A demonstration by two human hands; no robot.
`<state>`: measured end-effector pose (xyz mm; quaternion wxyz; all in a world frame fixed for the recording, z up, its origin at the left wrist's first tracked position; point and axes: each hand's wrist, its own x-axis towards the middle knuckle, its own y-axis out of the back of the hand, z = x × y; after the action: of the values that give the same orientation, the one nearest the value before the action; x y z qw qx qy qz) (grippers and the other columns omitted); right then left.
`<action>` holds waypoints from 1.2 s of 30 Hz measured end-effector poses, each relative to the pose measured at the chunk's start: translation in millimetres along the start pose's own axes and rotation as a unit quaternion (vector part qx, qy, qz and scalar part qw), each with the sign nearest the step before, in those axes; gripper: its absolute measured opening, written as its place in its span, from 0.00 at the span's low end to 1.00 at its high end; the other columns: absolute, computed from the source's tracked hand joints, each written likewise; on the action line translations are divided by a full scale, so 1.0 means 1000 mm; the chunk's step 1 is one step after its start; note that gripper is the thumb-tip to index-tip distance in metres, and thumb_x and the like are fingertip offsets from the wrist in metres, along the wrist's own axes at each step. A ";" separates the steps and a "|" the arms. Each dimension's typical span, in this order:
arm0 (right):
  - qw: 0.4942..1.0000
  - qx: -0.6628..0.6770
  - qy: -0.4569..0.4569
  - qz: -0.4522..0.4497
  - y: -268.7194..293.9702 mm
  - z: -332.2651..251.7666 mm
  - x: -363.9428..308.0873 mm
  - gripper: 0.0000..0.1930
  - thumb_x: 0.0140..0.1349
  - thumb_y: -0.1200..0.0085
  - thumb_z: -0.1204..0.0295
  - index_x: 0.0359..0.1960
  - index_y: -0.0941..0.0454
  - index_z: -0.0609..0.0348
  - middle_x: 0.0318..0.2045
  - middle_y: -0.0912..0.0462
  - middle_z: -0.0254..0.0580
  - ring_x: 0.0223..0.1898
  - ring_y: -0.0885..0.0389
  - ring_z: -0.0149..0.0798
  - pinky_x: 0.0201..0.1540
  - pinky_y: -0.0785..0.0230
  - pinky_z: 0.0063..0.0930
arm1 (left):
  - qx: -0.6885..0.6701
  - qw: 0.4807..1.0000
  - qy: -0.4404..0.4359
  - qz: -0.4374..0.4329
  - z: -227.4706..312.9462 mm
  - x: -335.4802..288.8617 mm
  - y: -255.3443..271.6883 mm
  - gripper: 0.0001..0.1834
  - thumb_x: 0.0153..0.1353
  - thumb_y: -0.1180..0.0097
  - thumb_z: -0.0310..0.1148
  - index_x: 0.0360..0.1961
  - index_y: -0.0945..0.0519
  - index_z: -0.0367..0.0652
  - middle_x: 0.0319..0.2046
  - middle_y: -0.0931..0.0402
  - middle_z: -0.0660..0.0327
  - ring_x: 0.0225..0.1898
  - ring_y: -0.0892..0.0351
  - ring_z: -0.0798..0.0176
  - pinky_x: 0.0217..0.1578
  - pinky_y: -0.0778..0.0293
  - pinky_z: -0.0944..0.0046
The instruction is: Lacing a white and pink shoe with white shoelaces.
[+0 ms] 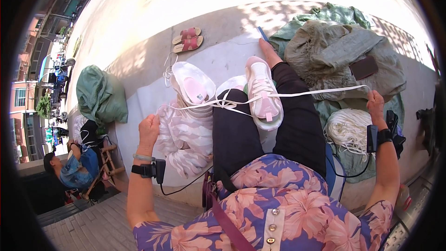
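Note:
A pink and white sneaker (268,110) rests on my lap, its white laces threaded. One long white shoelace (320,91) stretches out from it to both sides. My right hand (375,105) pinches the lace end, held far out to the right. My left hand (148,133) is closed on the other end, out to the left beside a pile of pale striped fabric-like pieces (179,135). Loose loops of lace cross my left thigh. Left of the sneaker lies a white shoe piece with a pink insole (193,88). Another pale piece is partly hidden behind my knee.
A coil of white laces (348,128) lies at my right on green cloth. Large sacks (325,42) hold a dark phone (364,68) on top. A green sack (100,95) stands at left, near a seated person (76,169). Pink sandals (188,43) sit ahead.

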<state>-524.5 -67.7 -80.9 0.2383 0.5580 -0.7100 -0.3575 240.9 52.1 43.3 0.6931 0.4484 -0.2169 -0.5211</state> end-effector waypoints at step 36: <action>0.846 0.496 -0.083 -0.177 -0.187 -0.261 -0.119 0.04 0.57 0.47 0.75 0.32 0.23 0.63 0.20 0.24 0.30 0.21 0.28 0.21 0.24 0.34 0.13 | -0.524 0.830 0.129 -0.140 0.188 -0.018 -0.171 0.07 0.61 0.51 0.32 0.26 0.29 0.43 0.15 0.36 0.71 0.10 0.44 0.79 0.10 0.48 0.77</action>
<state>-184.7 -39.2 -53.4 -0.1972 0.6867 -0.6986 -0.0386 -0.6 -14.9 -3.8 0.7654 0.1062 0.2454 -0.5853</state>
